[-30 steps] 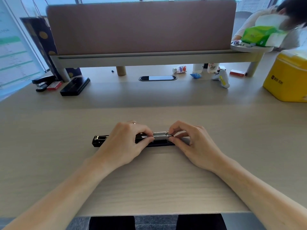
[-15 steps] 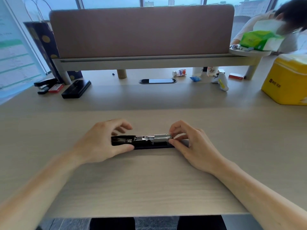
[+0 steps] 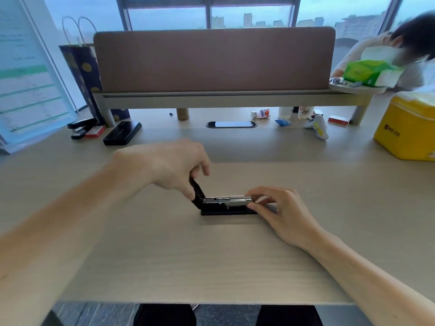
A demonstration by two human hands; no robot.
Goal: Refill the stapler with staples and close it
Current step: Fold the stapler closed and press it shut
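Note:
A black stapler (image 3: 226, 209) lies on the pale wooden desk (image 3: 211, 260) in front of me. Its black top cover (image 3: 197, 192) is raised at a steep angle from the hinge on the left. The silver staple channel (image 3: 228, 200) lies exposed along the base. My left hand (image 3: 174, 165) grips the raised cover from above. My right hand (image 3: 280, 210) pinches the right end of the stapler, thumb and fingers on the front of the channel and base.
At the back left stand a second black stapler (image 3: 80, 125), a red staple box (image 3: 95, 131) and a black case (image 3: 122, 133). A yellow box (image 3: 409, 128) sits at the right. A brown divider screen (image 3: 211, 60) crosses the back, with a person behind it on the right.
The top cover lay flat out to the left; my left hand has taken it and swung it upward. My right hand stays at the stapler's right end. My head has tilted up.

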